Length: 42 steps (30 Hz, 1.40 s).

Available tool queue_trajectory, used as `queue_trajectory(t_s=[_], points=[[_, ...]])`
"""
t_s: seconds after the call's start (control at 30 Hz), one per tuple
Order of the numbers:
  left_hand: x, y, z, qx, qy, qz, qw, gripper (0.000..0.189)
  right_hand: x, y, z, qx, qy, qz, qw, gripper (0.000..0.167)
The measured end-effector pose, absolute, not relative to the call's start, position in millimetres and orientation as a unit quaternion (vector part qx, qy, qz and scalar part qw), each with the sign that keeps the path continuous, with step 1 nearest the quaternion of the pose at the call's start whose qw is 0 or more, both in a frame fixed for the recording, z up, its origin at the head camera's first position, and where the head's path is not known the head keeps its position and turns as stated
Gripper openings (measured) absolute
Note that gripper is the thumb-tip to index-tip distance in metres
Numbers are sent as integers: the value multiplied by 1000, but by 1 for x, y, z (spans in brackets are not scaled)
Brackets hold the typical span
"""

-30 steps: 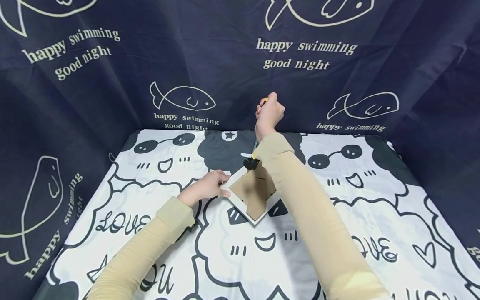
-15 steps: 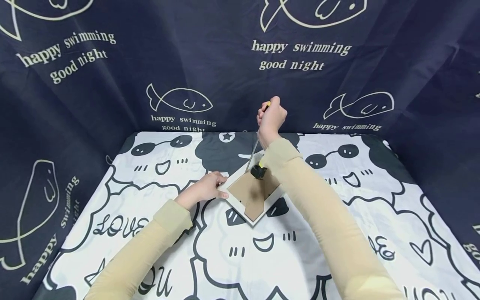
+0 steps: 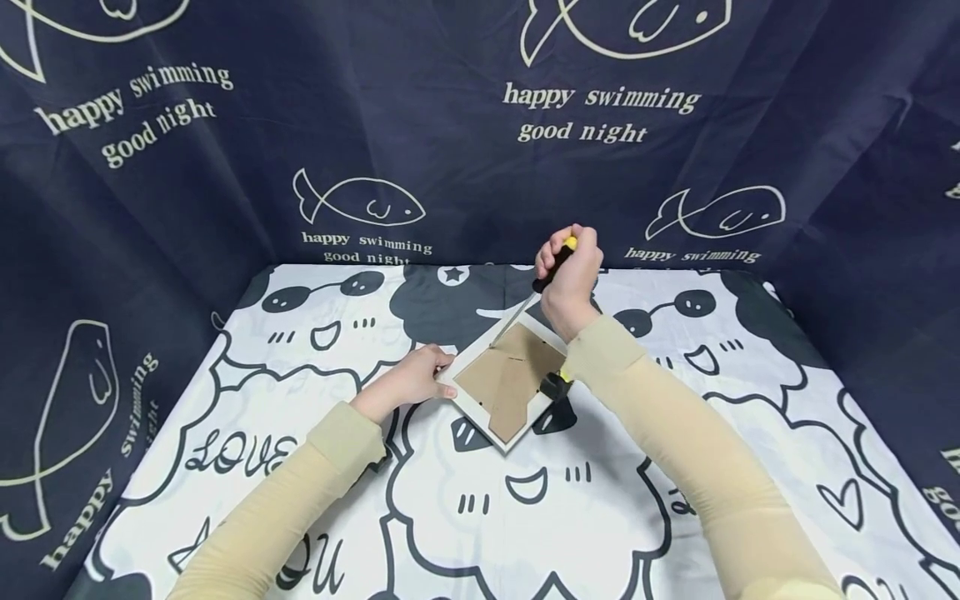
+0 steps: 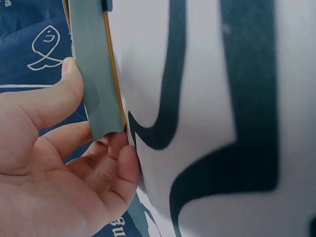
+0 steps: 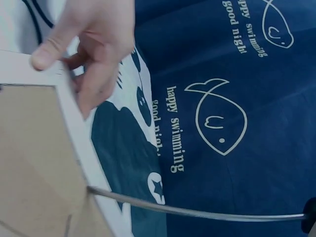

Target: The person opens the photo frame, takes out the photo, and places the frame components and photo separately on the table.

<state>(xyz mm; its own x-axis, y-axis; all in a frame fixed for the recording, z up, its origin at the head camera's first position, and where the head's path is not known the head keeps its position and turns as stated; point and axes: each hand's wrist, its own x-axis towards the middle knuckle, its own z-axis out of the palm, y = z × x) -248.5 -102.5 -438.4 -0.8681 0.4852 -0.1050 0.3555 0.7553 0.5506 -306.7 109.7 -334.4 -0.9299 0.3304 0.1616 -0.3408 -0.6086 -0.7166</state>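
Observation:
A white picture frame point(image 3: 480, 414) lies turned like a diamond on the patterned cloth, its brown backing board point(image 3: 495, 387) facing up. My left hand point(image 3: 412, 375) grips the frame's left corner. In the left wrist view, the thumb point(image 4: 73, 81) presses one face of the frame's edge point(image 4: 96, 64) while the fingers curl under the other. My right hand point(image 3: 576, 275) is wrapped round the black and yellow handle of a screwdriver point(image 3: 513, 321). Its shaft point(image 5: 197, 212) slants down to the left, with the tip right at the inner rim where backing board meets frame.
A white cloth point(image 3: 585, 533) with black cartoon sheep covers the table. Navy curtains point(image 3: 480, 100) with fish prints hang behind it and on both sides. A small black and yellow device point(image 3: 555, 385) sits at the right wrist, overlapping the frame's right side.
My right hand has swung right and lower, so the screwdriver now leans over more, its tip still at the upper-left inner rim. The left hand keeps its grip and the frame stays nearly in place.

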Motion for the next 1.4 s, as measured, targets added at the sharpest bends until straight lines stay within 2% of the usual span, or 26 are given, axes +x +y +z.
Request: queue_trajectory(t_s=[0.07,0.13,0.33,0.57,0.67,0.93,1.17,1.33,1.4], points=[[-248,-101,-438,212,931,271,122,49,-301,115,-336,16,-375,908,184,44],[-246,-99,-439,200,932,275,121,46,-295,119,-337,25,-357,915,185,45],[-239,-97,-439,154,942,282,97,44,-280,130,-337,68,-361,903,220,45],[-228,-99,-442,127,948,286,54,38,-272,142,-327,180,-419,850,262,43],[-223,-100,-443,122,946,296,48,42,-271,150,-321,222,-483,804,267,41],[-216,-105,-444,111,946,299,63,57,-286,176,-317,296,-785,486,243,42],[-203,-108,-441,80,932,335,111,78,-310,193,-333,295,-892,270,209,22],[-191,-108,-440,74,925,354,113,49,-325,199,-351,290,-922,200,158,11],[-186,-107,-439,79,922,362,116,44,-330,200,-358,287,-929,183,142,10]])
